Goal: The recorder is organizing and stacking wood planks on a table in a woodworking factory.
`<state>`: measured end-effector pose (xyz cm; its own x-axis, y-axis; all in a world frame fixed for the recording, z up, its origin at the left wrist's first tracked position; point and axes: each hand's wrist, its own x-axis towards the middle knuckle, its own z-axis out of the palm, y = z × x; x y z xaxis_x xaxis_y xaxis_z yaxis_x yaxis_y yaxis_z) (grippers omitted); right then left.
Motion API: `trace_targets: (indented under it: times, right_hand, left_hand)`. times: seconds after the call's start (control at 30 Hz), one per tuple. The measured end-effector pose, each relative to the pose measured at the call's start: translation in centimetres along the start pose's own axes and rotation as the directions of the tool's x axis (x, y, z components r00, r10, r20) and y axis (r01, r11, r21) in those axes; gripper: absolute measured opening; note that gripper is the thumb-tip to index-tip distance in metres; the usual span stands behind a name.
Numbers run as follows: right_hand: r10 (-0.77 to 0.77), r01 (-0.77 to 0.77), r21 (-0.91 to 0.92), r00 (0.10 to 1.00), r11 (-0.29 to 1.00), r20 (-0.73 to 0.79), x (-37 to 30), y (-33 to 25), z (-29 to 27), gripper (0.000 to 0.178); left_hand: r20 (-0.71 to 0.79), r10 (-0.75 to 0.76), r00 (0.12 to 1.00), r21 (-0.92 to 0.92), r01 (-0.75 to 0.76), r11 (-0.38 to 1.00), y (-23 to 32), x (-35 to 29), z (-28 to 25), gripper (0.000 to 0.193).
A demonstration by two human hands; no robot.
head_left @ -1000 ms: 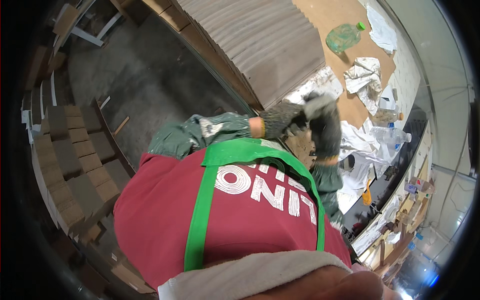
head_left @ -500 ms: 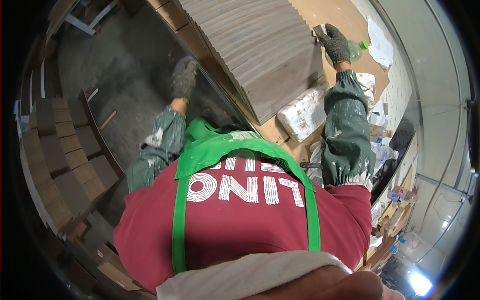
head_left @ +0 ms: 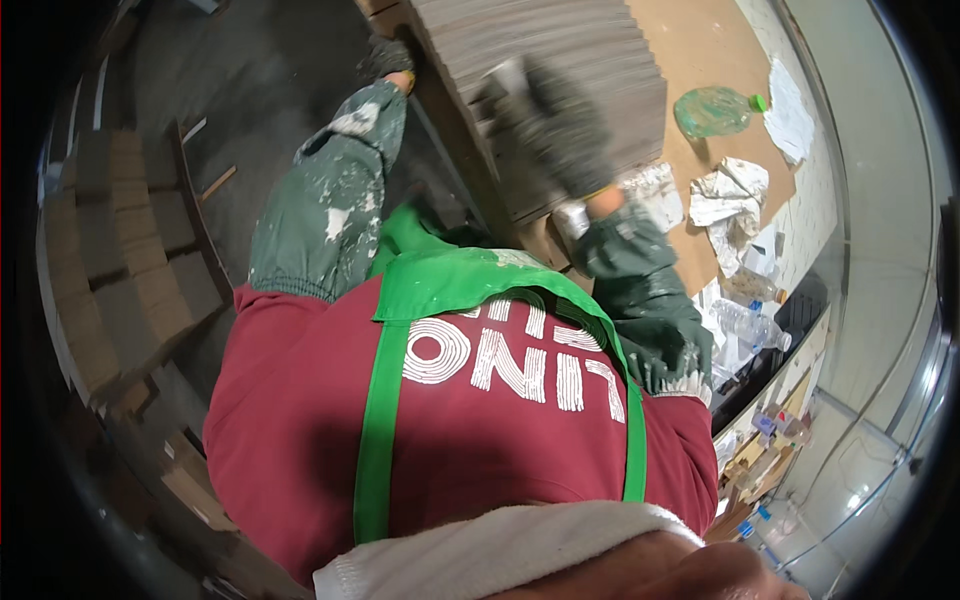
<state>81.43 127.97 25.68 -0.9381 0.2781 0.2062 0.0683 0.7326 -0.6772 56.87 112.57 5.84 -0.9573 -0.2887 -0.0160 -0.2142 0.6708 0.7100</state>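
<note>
right hand (head_left: 555, 125) swung leftward over boards (head_left: 560, 30), pinching a blurred pale block (head_left: 508, 76), likely light, best edge-held; left hand (head_left: 385, 60) grip unclear.

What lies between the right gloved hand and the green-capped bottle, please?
The head view shows part of the grey stack, then bare brown board, between the right hand and bottle.

Ahead of the person, a stack of panels (head_left: 600, 50) stands on the bench (head_left: 695, 45), with the right hand (head_left: 555, 128) over its near part and the left hand (head_left: 388, 60) near its left side. Right of the stack lie a bottle (head_left: 712, 112), a sheet (head_left: 789, 112) farther right, a cloth (head_left: 730, 195) nearer the person, a bundle (head_left: 655, 192) between cloth and stack, and two more bottles (head_left: 750, 324) nearer still. Left of the bench is the floor (head_left: 260, 90), bearing a strip (head_left: 219, 183), with piled blocks (head_left: 130, 230) left of that.
</note>
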Motion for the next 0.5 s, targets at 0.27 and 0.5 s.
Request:
trace_targets:
  times: [0.27, 0.5]
  right_hand:
    - [-0.071, 0.059, -0.198, 0.996, 0.978, -0.056, 0.5, 0.7, -0.3, 0.049]
    - [-0.127, 0.113, 0.104, 0.981, 0.988, 0.145, -1.3, -3.4, 1.3, 0.047]
  left_hand:
    - [-0.220, 0.124, 0.968, 0.065, -0.112, 0.992, -4.9, 2.7, 2.8, 0.029]
    - [-0.190, 0.183, 0.965, 0.198, -0.144, 0.969, -5.8, 3.2, 4.0, 0.022]
